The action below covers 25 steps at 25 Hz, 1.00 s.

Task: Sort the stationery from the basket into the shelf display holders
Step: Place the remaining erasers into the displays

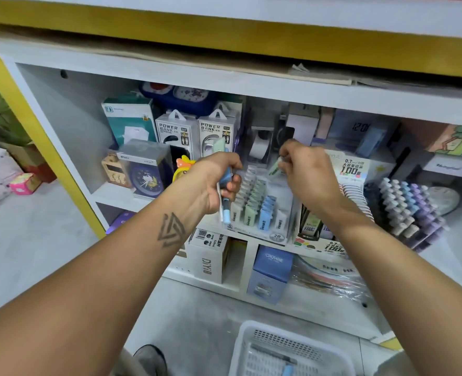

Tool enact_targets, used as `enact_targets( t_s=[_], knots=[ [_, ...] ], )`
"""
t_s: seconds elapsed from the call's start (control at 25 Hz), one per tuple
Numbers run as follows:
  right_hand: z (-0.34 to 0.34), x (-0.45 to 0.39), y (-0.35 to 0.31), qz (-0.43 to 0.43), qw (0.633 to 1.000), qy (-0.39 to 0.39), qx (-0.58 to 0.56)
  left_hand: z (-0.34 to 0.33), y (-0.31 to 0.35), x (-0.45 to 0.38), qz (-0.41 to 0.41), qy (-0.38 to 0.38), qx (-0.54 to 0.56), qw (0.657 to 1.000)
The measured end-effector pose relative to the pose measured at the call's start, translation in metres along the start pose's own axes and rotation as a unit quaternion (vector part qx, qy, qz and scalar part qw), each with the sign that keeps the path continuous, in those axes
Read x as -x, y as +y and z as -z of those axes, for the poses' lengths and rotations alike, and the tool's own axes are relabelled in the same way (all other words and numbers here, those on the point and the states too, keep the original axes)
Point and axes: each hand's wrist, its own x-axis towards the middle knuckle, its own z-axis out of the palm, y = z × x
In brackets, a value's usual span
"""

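My left hand grips a small bunch of stationery pieces, blue and white below the fist and pale green above it, in front of the shelf. My right hand pinches one small green piece just above the clear display holder, whose rows hold white, green and blue lead cases. The white plastic basket stands on the floor at the bottom, with a few pens and a blue piece lying inside.
A tiered pen holder with pastel caps stands at the right, and a lead-refill display box sits between the two holders. Power bank boxes and clocks fill the shelf's back. The shelf above overhangs. A shoe shows on the floor.
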Motion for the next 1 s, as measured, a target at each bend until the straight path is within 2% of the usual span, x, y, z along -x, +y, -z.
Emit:
enact_targets(
  t_s=[0.12, 0.28, 0.6, 0.76, 0.8, 0.84, 0.88, 0.92, 1.0],
  knots=[
    [-0.015, -0.002, -0.011, 0.008, 0.997, -0.052, 0.052, 0.001, 0.003, -0.004, 0.001, 0.009, 0.023, 1.0],
    [-0.025, -0.005, -0.019, -0.004, 0.993, -0.108, 0.046, 0.0, 0.003, -0.006, -0.004, 0.014, 0.027, 1.0],
    [-0.035, -0.006, -0.022, -0.026, 0.985, -0.144, 0.088, 0.001, 0.005, -0.003, -0.006, 0.007, 0.044, 0.999],
    [-0.036, -0.004, -0.023, -0.008, 0.978, -0.164, 0.126, 0.002, 0.006, -0.002, -0.006, -0.007, 0.097, 0.995],
    [-0.032, -0.004, -0.025, -0.002, 0.985, -0.144, 0.098, 0.002, 0.006, -0.002, -0.008, -0.007, 0.122, 0.993],
    [-0.028, -0.005, -0.029, -0.014, 0.992, -0.123, 0.021, 0.001, 0.007, -0.003, -0.011, -0.007, 0.151, 0.988],
    [-0.023, -0.005, -0.035, -0.051, 0.986, -0.119, -0.106, 0.001, 0.008, -0.005, -0.017, -0.004, 0.183, 0.983],
    [-0.016, -0.004, -0.041, -0.098, 0.95, -0.142, -0.261, 0.001, 0.009, -0.006, -0.021, 0.0, 0.215, 0.976],
    [-0.002, 0.003, -0.049, -0.155, 0.833, -0.225, -0.481, 0.0, 0.013, -0.011, -0.02, 0.019, 0.271, 0.962]
  ],
)
